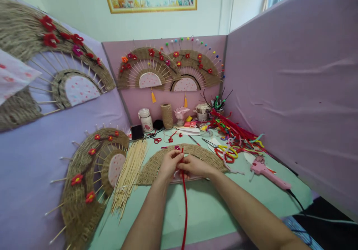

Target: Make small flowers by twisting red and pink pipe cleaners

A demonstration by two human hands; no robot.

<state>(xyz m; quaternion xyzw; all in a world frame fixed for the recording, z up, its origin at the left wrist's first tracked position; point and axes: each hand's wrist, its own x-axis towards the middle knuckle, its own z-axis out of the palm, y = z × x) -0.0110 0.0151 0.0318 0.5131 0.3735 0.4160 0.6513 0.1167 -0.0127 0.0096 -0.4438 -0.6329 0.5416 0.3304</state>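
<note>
A long red pipe cleaner [185, 209] hangs down from between my two hands toward the table's front edge, its short upper end sticking up above the fingers. My left hand [170, 163] pinches it from the left. From the right, my right hand [194, 165] closes its fingers on it, nearly touching the left. Both hands are over a fan woven of brown twine [153, 168], which lies flat on the table and is partly hidden by them. A small purple flower [177, 147] shows on its top edge behind the fingers.
Right of the fan lie yellow-handled scissors [228, 151], a pink glue gun [270, 175] with a cord and a heap of pipe cleaners [232, 130]. Thin wooden sticks [128, 179] are bundled at left. A twine spool [167, 116] and white bottle [145, 120] stand behind.
</note>
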